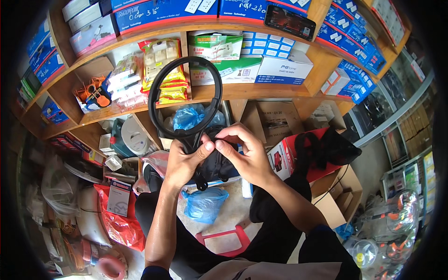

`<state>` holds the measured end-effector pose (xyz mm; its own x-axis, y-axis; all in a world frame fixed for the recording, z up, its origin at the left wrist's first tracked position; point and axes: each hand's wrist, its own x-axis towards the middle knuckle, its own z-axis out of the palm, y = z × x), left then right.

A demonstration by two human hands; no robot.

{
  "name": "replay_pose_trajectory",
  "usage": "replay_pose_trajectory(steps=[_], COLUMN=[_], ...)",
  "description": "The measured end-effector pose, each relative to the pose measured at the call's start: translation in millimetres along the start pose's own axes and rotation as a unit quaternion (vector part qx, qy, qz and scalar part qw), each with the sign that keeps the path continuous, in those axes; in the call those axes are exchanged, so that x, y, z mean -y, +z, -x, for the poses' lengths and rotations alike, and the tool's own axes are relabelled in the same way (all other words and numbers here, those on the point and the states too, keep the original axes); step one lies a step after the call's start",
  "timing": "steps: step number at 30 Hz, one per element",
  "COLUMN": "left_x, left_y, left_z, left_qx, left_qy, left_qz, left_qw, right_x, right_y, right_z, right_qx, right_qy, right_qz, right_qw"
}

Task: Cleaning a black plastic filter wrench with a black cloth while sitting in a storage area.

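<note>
My left hand (183, 161) grips the short stem below a black plastic ring (153, 103), which stands upright above my fingers. My right hand (250, 155) meets it at the stem, thumb and index finger pinched on a small dark part that the fingertips mostly hide. Both thumb tips are close together there. Below my hands hangs a black piece with a rounded end (201, 183); how it joins the ring is hidden. Dark items lie behind my hands, and a blue plastic bag (204, 204) rests on the floor between my legs.
Wooden shelves (224, 91) with boxed sockets stand ahead, a phone (289, 22) leaning on the upper one. A red box (283, 157) and open cartons (336, 196) are at right. Left are a red bag (120, 224) and wire coils (111, 266). A red frame (241, 236) lies below.
</note>
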<state>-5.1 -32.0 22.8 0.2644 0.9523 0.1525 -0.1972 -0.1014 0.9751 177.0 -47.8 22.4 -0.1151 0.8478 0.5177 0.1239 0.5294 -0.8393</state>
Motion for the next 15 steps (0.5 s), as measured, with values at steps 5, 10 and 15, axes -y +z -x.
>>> replay_pose_trajectory(steps=[5,10,15], left_x=[8.9,9.1,5.9], left_y=[-4.4,7.0,14.2], left_z=[-1.5,1.3,-0.3], left_qx=[-0.061,-0.098,-0.129], left_qy=[-0.006,-0.028,0.005], left_qz=[0.029,0.113,0.108], left_qw=[0.998,0.988,0.986], right_x=[4.0,-6.0,1.9], right_y=[-8.4,-3.8,-5.9], right_z=[1.2,9.5,10.4], right_qx=[-0.008,0.095,0.143], right_qy=[0.009,-0.012,-0.039], right_qz=[0.062,0.03,0.104], right_qw=[0.998,0.995,0.983])
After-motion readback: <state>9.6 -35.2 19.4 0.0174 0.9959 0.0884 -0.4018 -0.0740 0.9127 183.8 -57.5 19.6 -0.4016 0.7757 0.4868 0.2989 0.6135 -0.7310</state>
